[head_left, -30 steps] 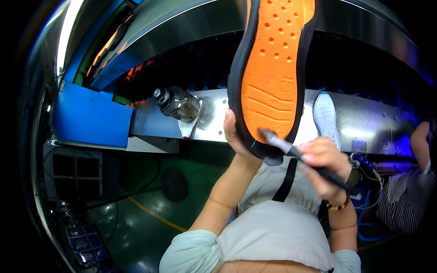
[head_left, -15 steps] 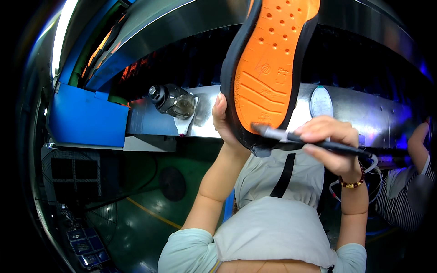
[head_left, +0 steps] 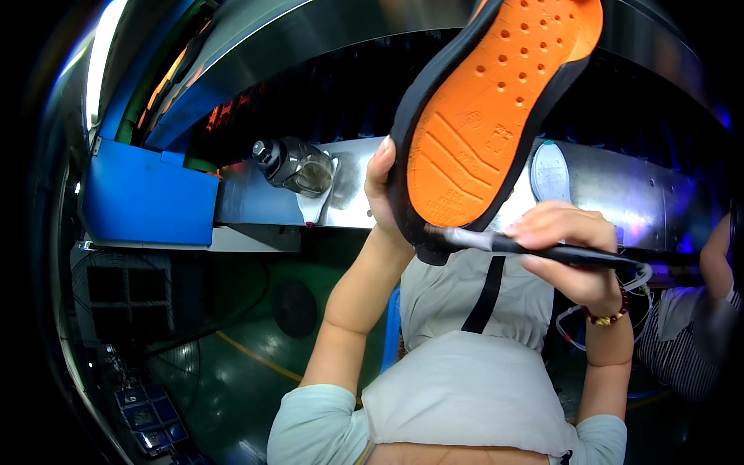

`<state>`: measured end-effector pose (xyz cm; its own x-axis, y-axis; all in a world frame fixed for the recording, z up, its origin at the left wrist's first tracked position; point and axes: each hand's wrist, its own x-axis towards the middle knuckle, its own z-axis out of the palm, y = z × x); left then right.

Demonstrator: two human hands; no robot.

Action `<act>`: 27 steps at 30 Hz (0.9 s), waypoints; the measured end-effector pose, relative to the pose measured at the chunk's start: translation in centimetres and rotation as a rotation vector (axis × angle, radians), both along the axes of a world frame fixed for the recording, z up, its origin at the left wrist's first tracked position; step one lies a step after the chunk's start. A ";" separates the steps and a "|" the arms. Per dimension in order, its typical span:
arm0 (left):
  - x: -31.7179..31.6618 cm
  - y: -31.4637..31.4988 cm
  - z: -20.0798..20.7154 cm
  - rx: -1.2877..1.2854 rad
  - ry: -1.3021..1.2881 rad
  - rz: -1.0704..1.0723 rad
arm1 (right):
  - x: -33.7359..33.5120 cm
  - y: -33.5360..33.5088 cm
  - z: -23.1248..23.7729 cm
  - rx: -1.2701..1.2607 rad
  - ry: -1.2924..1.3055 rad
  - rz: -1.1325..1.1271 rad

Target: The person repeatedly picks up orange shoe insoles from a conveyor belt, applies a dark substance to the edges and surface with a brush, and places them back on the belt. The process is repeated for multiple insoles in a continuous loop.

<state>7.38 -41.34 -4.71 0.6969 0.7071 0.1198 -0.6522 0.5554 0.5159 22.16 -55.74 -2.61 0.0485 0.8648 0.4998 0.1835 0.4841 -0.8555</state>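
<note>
An orange shoe sole with a black rim is held up before me, tilted with its top end to the right. My left hand grips its left edge near the lower end; the fingers behind the sole are hidden. In my right hand is a brush with a black handle and pale bristle end, a tube running from its back end. The brush tip meets the black rim at the sole's lower end, where a small dark tab sticks out.
A metal ledge crosses behind the sole. On it stand a dark see-through bottle on a white piece and a white sole-shaped piece. A blue machine housing is at left. Another person's arm shows at far right.
The sole has turned, its top end swinging right and its lower end slightly left. The brush tip has moved from the orange face's lower edge to the black rim.
</note>
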 end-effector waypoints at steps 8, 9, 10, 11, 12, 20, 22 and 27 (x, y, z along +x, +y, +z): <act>-0.2 0.3 1.1 -0.123 0.151 -0.357 | 1.4 -0.1 1.0 0.041 -0.178 0.078; -0.4 0.4 1.3 -0.119 0.191 -0.416 | 1.9 0.4 0.9 0.014 -0.239 0.088; -0.5 0.8 1.2 -0.051 0.382 -0.495 | 2.1 0.3 0.7 -0.027 -0.276 0.170; -0.3 0.1 1.9 -0.014 0.549 -0.473 | 2.1 0.2 0.7 -0.069 -0.312 0.252; -0.3 0.0 1.9 -0.012 0.586 -0.529 | 2.3 0.0 0.7 -0.113 -0.346 0.335; -1.8 0.0 0.6 0.112 0.778 -0.687 | 3.5 -1.2 -1.4 -0.234 -0.432 0.452; -2.4 0.6 0.1 0.038 0.709 -0.657 | 3.8 -1.7 -0.3 -0.252 -0.542 0.440; -1.9 0.2 0.4 -0.085 0.690 -0.564 | 5.2 -1.4 -2.6 -0.223 -0.263 0.317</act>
